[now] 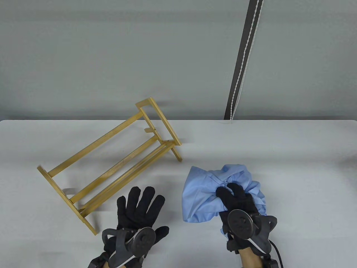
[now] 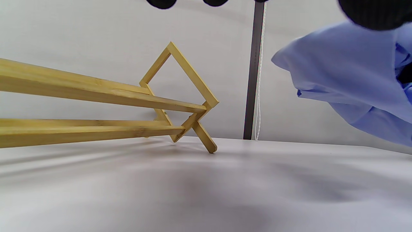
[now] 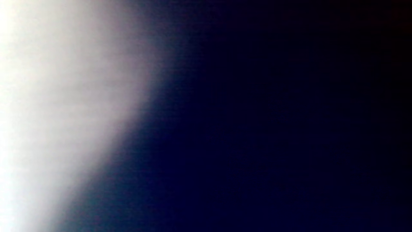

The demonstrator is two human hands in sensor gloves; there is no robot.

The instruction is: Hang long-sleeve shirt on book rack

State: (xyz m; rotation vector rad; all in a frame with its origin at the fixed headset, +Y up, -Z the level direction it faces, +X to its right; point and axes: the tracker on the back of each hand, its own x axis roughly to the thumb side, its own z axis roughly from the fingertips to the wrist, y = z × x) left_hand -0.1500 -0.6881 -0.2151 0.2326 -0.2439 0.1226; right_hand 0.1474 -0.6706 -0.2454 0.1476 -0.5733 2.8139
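Blue shirt [image 1: 207, 192] bunched up near the tabletop's front edge, right of centre, gripped from above by the right hand [image 1: 237, 202]. Left hand [image 1: 139, 208] spread wide, fingers splayed, holding nothing, just beside the wooden rack [image 1: 111, 164] toward the left.

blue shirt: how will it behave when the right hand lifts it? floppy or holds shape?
Likely floppy: the shirt lies bunched in soft folds under the right hand, so it should sag and unfurl. Probably light, since the cloth looks thin. It may snag on the rails of the book rack rather than slide.
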